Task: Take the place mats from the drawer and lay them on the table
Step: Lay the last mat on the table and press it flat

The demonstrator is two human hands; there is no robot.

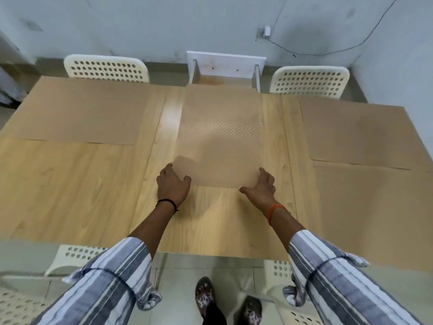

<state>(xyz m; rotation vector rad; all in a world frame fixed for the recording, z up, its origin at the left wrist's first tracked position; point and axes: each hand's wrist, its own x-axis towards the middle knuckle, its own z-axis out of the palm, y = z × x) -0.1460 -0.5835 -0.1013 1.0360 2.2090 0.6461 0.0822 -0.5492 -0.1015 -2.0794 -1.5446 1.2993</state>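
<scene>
From the head view, both hands are on one place mat (220, 141) in the middle of the surface (70, 184). The left hand (172, 184) holds the near left corner, with the thumb on top and the fingers curled at the edge. The right hand (262, 186) holds the near right corner the same way. The mat runs from the hands toward the open drawer (226, 66) at the far side, and its far end reaches the drawer's mouth. It looks like the step in hand is pulling this mat across and setting it down flat.

Three more mats already lie flat — one at the far left (79, 111), one at the far right (351, 132) and one at the near right (375, 214).

Next, the mat likely needs to come to an open spot, maybe the near left, and be put down straight with its edges lined up with the surface.

The mats are thin, tan, bendy sheets with rounded corners. The held one shows rows of tiny bumps where the light hits it. The surface is pale wood with long grain lines. The white chairs (106, 68) are hard plastic with round holes.
</scene>
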